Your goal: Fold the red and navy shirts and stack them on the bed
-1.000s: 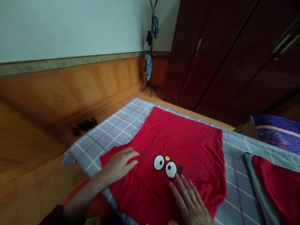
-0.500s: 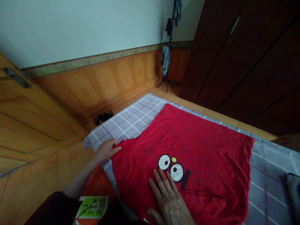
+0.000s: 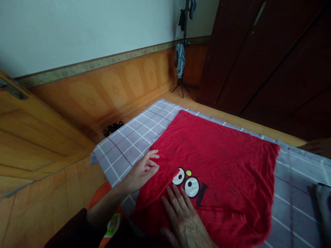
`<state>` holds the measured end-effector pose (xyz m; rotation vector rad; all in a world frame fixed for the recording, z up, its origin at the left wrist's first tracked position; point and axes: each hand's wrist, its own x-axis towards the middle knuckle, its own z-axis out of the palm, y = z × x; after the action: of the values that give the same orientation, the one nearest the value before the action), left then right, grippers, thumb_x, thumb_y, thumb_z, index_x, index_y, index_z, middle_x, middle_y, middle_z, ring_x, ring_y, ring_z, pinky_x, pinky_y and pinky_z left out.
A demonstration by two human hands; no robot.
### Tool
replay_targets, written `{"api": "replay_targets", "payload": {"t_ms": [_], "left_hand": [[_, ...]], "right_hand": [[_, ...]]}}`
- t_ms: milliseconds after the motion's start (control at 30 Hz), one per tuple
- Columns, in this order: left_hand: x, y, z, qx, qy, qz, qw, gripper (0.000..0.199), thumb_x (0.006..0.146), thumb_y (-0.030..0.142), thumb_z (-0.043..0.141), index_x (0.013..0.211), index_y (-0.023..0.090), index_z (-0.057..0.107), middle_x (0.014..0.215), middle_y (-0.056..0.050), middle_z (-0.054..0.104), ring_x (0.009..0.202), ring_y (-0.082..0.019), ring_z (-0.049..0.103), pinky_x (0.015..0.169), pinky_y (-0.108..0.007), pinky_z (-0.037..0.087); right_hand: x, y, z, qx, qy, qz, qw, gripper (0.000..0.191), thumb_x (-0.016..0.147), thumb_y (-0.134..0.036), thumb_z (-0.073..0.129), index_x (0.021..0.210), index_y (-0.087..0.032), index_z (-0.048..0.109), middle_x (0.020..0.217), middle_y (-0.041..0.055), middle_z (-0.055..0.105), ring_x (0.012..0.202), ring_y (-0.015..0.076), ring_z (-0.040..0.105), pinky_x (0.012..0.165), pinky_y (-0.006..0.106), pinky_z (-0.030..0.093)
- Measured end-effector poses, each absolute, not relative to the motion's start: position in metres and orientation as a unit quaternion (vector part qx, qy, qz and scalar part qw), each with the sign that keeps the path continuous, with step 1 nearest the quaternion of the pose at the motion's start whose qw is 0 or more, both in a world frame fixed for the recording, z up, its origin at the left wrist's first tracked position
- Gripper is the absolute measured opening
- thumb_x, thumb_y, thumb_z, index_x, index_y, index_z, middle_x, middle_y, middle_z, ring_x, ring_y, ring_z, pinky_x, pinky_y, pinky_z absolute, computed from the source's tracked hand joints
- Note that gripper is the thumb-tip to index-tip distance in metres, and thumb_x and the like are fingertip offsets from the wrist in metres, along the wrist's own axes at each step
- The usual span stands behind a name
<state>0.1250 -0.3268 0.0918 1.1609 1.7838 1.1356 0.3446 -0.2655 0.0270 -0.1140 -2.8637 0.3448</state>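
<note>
A red shirt with two cartoon eyes and a yellow dot lies spread on a grey checked bedsheet. Its left part is folded over toward the middle, and the fold edge touches the left eye. My left hand is over that folded part, fingers apart and slightly curled, with nothing seen between them. My right hand lies flat on the shirt just below the eyes, fingers stretched out.
An orange stool with a green item stands at the bed's near left. Dark shoes lie by the wall. A coat stand, a dark wardrobe and a wooden door surround the bed. Grey cloth lies far right.
My left hand has moved right from the shirt's left edge and let go of it, and that edge is now folded inward. My right hand has stayed in place.
</note>
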Motion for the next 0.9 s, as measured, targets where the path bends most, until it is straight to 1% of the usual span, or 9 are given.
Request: {"api": "replay_targets", "payload": {"t_ms": [100, 167, 267, 333, 533, 667, 767, 833, 900], "left_hand": [[0.103, -0.321, 0.090, 0.442, 0.707, 0.454, 0.315, 0.038, 0.087, 0.028, 0.050, 0.123, 0.018, 0.045, 0.110, -0.009, 0.060, 0.086, -0.015, 0.062, 0.081, -0.032, 0.049], [0.087, -0.316, 0.090, 0.459, 0.727, 0.431, 0.275, 0.032, 0.086, 0.026, 0.049, 0.116, 0.017, 0.053, 0.103, -0.007, 0.064, 0.085, -0.016, 0.062, 0.079, -0.031, 0.049], [0.073, -0.307, 0.088, 0.512, 0.758, 0.352, 0.201, 0.024, 0.084, 0.021, 0.049, 0.104, 0.018, 0.062, 0.099, -0.005, 0.067, 0.087, -0.017, 0.061, 0.080, -0.030, 0.048], [0.070, -0.301, 0.086, 0.547, 0.759, 0.310, 0.169, 0.026, 0.083, 0.017, 0.048, 0.102, 0.019, 0.065, 0.102, -0.004, 0.067, 0.087, -0.017, 0.061, 0.081, -0.029, 0.047], [0.065, -0.291, 0.077, 0.589, 0.738, 0.271, 0.188, 0.031, 0.083, 0.018, 0.049, 0.111, 0.018, 0.063, 0.110, -0.005, 0.066, 0.092, -0.018, 0.061, 0.085, -0.029, 0.045], [0.055, -0.286, 0.074, 0.598, 0.731, 0.256, 0.208, 0.025, 0.083, 0.022, 0.052, 0.103, 0.017, 0.065, 0.104, -0.006, 0.067, 0.095, -0.020, 0.060, 0.087, -0.030, 0.042], [0.047, -0.281, 0.076, 0.595, 0.721, 0.250, 0.254, 0.012, 0.079, 0.023, 0.055, 0.084, 0.017, 0.064, 0.085, -0.003, 0.065, 0.083, -0.018, 0.059, 0.079, -0.028, 0.043], [0.043, -0.277, 0.077, 0.588, 0.711, 0.247, 0.296, 0.010, 0.079, 0.026, 0.055, 0.077, 0.017, 0.059, 0.070, 0.001, 0.059, 0.068, -0.014, 0.057, 0.066, -0.025, 0.044], [0.040, -0.273, 0.076, 0.581, 0.701, 0.245, 0.334, 0.011, 0.080, 0.028, 0.053, 0.076, 0.018, 0.054, 0.060, 0.005, 0.052, 0.052, -0.011, 0.052, 0.052, -0.021, 0.040]], "right_hand": [[0.344, -0.266, 0.029, -0.040, -0.984, 0.123, 0.123, 0.063, 0.082, -0.040, 0.059, 0.138, -0.016, 0.045, 0.144, 0.0141, 0.040, 0.131, 0.0340, 0.038, 0.103, 0.047, 0.040], [0.345, -0.267, 0.028, -0.043, -0.984, 0.126, 0.120, 0.063, 0.082, -0.040, 0.059, 0.138, -0.016, 0.045, 0.144, 0.0136, 0.040, 0.132, 0.0334, 0.038, 0.104, 0.047, 0.039], [0.349, -0.268, 0.026, -0.039, -0.985, 0.119, 0.116, 0.065, 0.081, -0.037, 0.061, 0.140, -0.016, 0.043, 0.145, 0.0147, 0.038, 0.131, 0.0345, 0.039, 0.102, 0.047, 0.041], [0.352, -0.269, 0.029, -0.030, -0.986, 0.114, 0.118, 0.066, 0.080, -0.035, 0.062, 0.140, -0.016, 0.043, 0.145, 0.0154, 0.038, 0.130, 0.0350, 0.040, 0.100, 0.046, 0.043], [0.340, -0.269, 0.057, -0.016, -0.988, 0.106, 0.115, 0.050, 0.087, -0.033, 0.054, 0.135, -0.020, 0.049, 0.140, 0.0113, 0.046, 0.125, 0.0286, 0.047, 0.097, 0.039, 0.046], [0.317, -0.275, 0.061, 0.003, -0.989, 0.081, 0.125, 0.040, 0.090, -0.025, 0.049, 0.128, -0.014, 0.054, 0.135, 0.0125, 0.052, 0.120, 0.0275, 0.052, 0.095, 0.036, 0.048], [0.305, -0.281, 0.054, 0.034, -0.987, 0.082, 0.135, 0.037, 0.090, -0.022, 0.050, 0.126, -0.014, 0.056, 0.132, 0.0100, 0.055, 0.122, 0.0251, 0.051, 0.097, 0.032, 0.047], [0.301, -0.283, 0.046, 0.049, -0.983, 0.107, 0.140, 0.034, 0.091, -0.025, 0.051, 0.123, -0.017, 0.058, 0.131, 0.0071, 0.057, 0.122, 0.0231, 0.051, 0.099, 0.030, 0.046], [0.299, -0.284, 0.038, 0.050, -0.980, 0.135, 0.138, 0.031, 0.092, -0.028, 0.051, 0.122, -0.019, 0.058, 0.131, 0.0050, 0.057, 0.123, 0.0223, 0.049, 0.100, 0.030, 0.045]]}}
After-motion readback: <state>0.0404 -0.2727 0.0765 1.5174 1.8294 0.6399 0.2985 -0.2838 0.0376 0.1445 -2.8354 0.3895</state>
